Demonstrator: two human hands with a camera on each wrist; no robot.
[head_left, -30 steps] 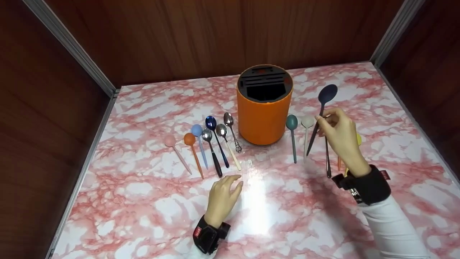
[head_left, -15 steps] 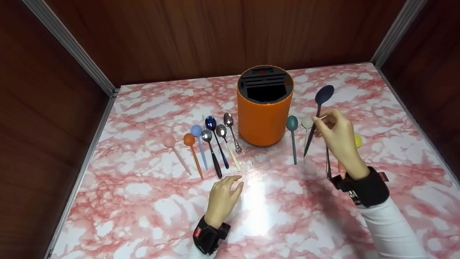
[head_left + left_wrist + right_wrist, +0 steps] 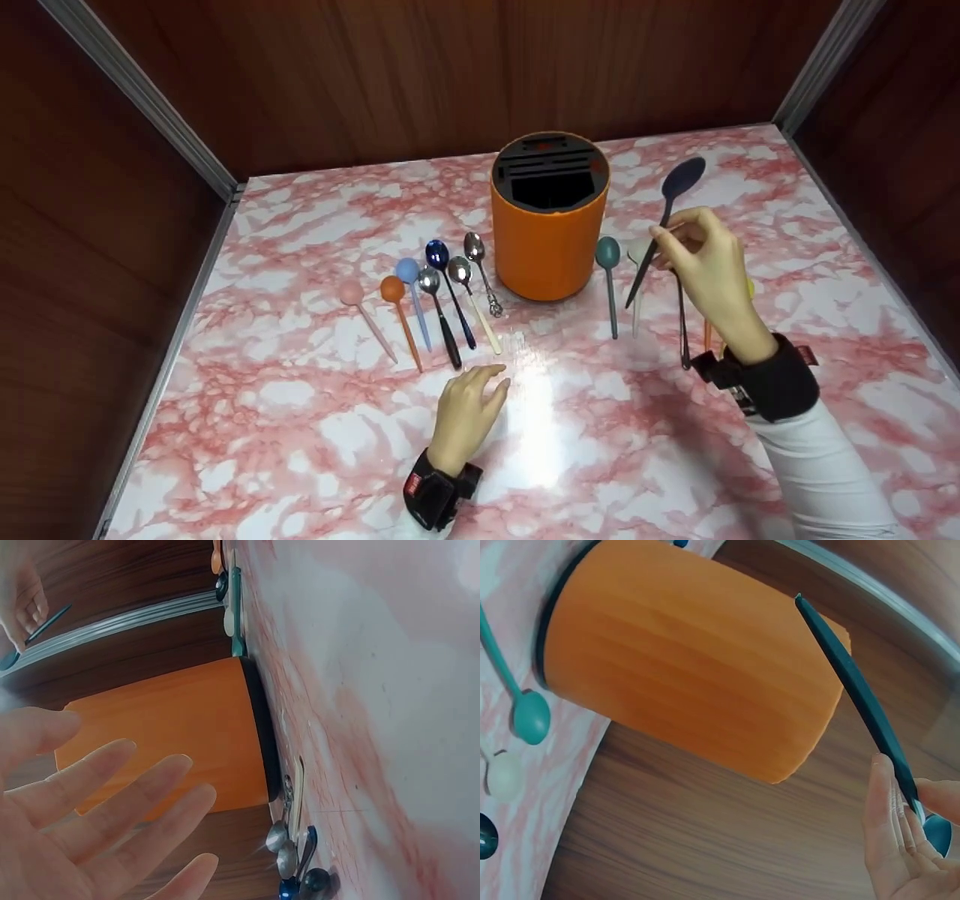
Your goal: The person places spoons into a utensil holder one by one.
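My right hand (image 3: 709,262) pinches a dark navy spoon (image 3: 683,178) by its handle between thumb and fingers. The spoon is held in the air, bowl up and handle slanting down to the left, right of an orange cylindrical holder (image 3: 550,247). In the right wrist view the dark handle (image 3: 855,694) passes in front of the holder's orange wall. My left hand (image 3: 466,416) holds nothing, its fingers relaxed, near the handle ends of a black-handled spoon (image 3: 448,337) and a cream-handled spoon (image 3: 486,319). The left wrist view shows its fingers (image 3: 150,787) spread.
Left of the holder lie several spoons, among them a pink one (image 3: 352,294), an orange one (image 3: 392,289) and a blue one (image 3: 437,255). To the right lie a teal spoon (image 3: 608,253), a pale spoon (image 3: 637,319) and others partly behind my right hand. Wooden walls (image 3: 375,82) enclose the marbled tabletop.
My right hand has risen slightly with the navy spoon, whose handle end has swung to the left and up. My left hand has stayed in place.
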